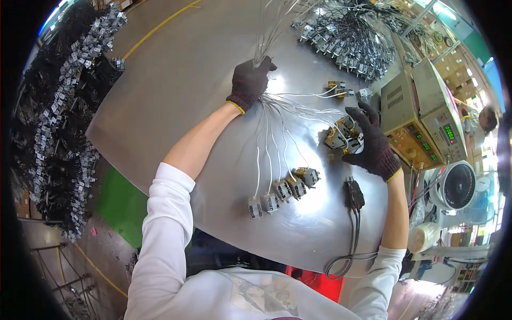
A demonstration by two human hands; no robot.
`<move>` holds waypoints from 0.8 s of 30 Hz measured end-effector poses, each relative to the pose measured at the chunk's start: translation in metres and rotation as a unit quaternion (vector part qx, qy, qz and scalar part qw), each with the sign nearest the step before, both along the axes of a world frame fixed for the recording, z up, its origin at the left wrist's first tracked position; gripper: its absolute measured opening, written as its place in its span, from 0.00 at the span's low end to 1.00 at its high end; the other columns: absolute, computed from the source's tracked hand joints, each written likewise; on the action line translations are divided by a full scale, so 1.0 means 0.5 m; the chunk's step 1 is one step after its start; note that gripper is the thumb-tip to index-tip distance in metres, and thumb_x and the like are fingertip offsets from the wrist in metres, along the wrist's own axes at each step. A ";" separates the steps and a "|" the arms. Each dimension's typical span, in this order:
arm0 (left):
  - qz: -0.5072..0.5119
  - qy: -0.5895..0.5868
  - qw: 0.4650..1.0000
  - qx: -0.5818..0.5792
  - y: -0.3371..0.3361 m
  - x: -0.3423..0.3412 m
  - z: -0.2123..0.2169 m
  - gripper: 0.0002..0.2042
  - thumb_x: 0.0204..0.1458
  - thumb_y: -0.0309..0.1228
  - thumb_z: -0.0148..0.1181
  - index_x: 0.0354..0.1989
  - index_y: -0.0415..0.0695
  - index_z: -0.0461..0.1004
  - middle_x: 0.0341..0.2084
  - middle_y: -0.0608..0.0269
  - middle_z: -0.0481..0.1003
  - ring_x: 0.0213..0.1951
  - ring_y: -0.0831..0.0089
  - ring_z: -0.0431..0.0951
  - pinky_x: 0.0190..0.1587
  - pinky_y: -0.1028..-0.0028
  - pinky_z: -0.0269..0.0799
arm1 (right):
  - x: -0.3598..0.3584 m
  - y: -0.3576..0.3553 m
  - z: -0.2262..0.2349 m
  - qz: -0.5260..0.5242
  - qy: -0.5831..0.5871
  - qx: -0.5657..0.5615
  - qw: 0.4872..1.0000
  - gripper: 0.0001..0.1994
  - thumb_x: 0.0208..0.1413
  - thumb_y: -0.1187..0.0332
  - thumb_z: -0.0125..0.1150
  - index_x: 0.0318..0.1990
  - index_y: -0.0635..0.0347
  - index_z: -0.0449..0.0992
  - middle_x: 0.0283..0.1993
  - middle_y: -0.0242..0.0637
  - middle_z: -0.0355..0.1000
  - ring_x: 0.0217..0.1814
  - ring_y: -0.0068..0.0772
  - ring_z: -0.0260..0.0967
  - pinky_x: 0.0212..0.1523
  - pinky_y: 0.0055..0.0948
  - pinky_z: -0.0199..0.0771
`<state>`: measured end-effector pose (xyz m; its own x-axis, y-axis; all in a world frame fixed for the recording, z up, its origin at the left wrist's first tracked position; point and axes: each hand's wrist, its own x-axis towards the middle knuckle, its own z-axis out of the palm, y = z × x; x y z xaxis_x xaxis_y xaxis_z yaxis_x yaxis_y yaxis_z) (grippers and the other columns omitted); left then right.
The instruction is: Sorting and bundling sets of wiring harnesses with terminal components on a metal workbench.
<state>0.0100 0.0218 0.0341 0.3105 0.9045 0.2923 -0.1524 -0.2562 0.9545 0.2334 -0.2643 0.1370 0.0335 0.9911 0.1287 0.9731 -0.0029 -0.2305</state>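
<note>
My left hand [250, 82], in a dark knit glove with a yellow cuff edge, is closed around a bundle of white wires [261, 49]. The wires fan out below and to the right of the fist, ending in small boxy metal-and-amber components. Several of these components [282, 189] lie in a curved row nearer me. My right hand [376, 141], gloved alike, curves with thumb and fingers apart around a cluster of the same components [341, 133]. Two more components [340, 89] lie just beyond it. A black clip-like connector [354, 194] on dark cables rests below my right hand.
A big heap of wired components [346, 45] covers the far right of the metal table [176, 69]. Boxy instruments [421, 114] with green digits stand at the right, beside a round fan [456, 185]. More wired components [80, 69] hang in long rows at the left.
</note>
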 end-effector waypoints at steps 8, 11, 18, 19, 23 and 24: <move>0.012 0.073 0.995 -0.069 -0.009 -0.013 0.012 0.21 0.69 0.45 0.59 0.37 0.38 0.87 0.31 0.58 0.87 0.34 0.71 0.84 0.42 0.68 0.78 | -0.102 -0.012 0.030 -0.043 -0.098 0.031 0.994 0.46 0.34 0.72 0.84 0.69 0.42 0.74 0.69 0.50 0.66 0.66 0.60 0.71 0.61 0.50 0.79; -0.012 0.010 0.999 -0.039 0.015 -0.002 -0.026 0.21 0.69 0.45 0.60 0.37 0.37 0.87 0.25 0.62 0.84 0.30 0.72 0.82 0.38 0.68 0.77 | -0.135 -0.039 0.030 -0.050 -0.201 0.084 0.975 0.42 0.36 0.74 0.81 0.66 0.41 0.77 0.66 0.47 0.69 0.64 0.55 0.73 0.57 0.48 0.80; 0.002 0.014 0.996 -0.089 0.012 -0.015 -0.022 0.23 0.66 0.50 0.61 0.37 0.38 0.87 0.15 0.64 0.75 0.20 0.74 0.74 0.30 0.67 0.71 | -0.283 -0.061 0.023 -0.022 -0.322 0.130 0.938 0.35 0.46 0.67 0.76 0.67 0.32 0.78 0.63 0.39 0.71 0.52 0.44 0.74 0.48 0.47 0.76; 0.021 0.012 0.996 -0.081 0.012 -0.012 -0.018 0.23 0.65 0.49 0.61 0.37 0.39 0.88 0.15 0.63 0.75 0.20 0.74 0.75 0.30 0.67 0.71 | -0.290 -0.064 0.008 -0.029 -0.316 0.136 0.938 0.35 0.43 0.66 0.78 0.64 0.34 0.79 0.63 0.40 0.71 0.52 0.45 0.76 0.48 0.46 0.78; 0.023 0.013 0.995 -0.096 0.005 -0.007 -0.012 0.22 0.65 0.48 0.60 0.37 0.39 0.88 0.17 0.61 0.77 0.22 0.71 0.77 0.33 0.66 0.73 | -0.290 -0.071 -0.005 -0.090 -0.065 0.079 0.991 0.35 0.41 0.64 0.83 0.62 0.42 0.78 0.59 0.43 0.74 0.53 0.48 0.80 0.49 0.45 0.82; 0.037 0.025 0.997 -0.059 0.003 -0.007 -0.013 0.22 0.65 0.48 0.59 0.38 0.39 0.88 0.20 0.60 0.79 0.25 0.70 0.79 0.35 0.65 0.73 | -0.286 -0.073 -0.015 -0.118 0.035 0.053 0.991 0.36 0.40 0.63 0.84 0.62 0.47 0.77 0.57 0.45 0.77 0.53 0.50 0.81 0.49 0.45 0.84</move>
